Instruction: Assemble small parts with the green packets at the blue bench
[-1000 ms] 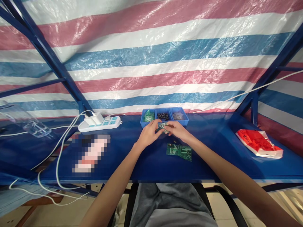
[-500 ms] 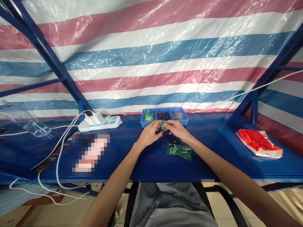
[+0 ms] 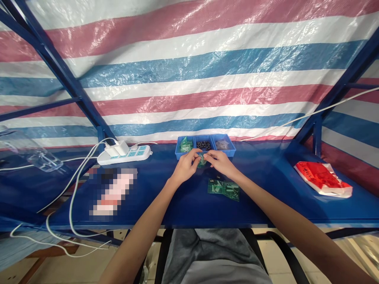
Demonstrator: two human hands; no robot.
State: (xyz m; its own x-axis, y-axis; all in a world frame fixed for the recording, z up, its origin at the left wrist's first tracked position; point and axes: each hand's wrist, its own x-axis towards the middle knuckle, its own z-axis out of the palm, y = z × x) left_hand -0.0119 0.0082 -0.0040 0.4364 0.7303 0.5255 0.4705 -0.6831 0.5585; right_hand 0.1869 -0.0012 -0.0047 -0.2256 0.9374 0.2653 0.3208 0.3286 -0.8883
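Between my two hands is a small green circuit board (image 3: 201, 161), raised just in front of the blue bins. My left hand (image 3: 187, 165) pinches its left side between thumb and fingers. The fingers of my right hand (image 3: 220, 161) are closed at its right edge; whether they also hold a small part is too fine to make out. Below my right hand, more green circuit boards (image 3: 223, 189) lie on the blue table (image 3: 183, 205), with a tiny dark piece (image 3: 218, 176) just above them.
Behind my hands stands a blue three-part bin (image 3: 235, 151) holding green boards, small black parts (image 3: 203, 146) and clear bagged pieces (image 3: 222, 144). A white power strip (image 3: 127, 156) with cables lies left. A red and white package (image 3: 324, 179) lies right. A clear bottle (image 3: 41, 157) is far left.
The green board in my hands has been turned so that more of its face shows. My hands have barely shifted, and the things on the table stay where they were.
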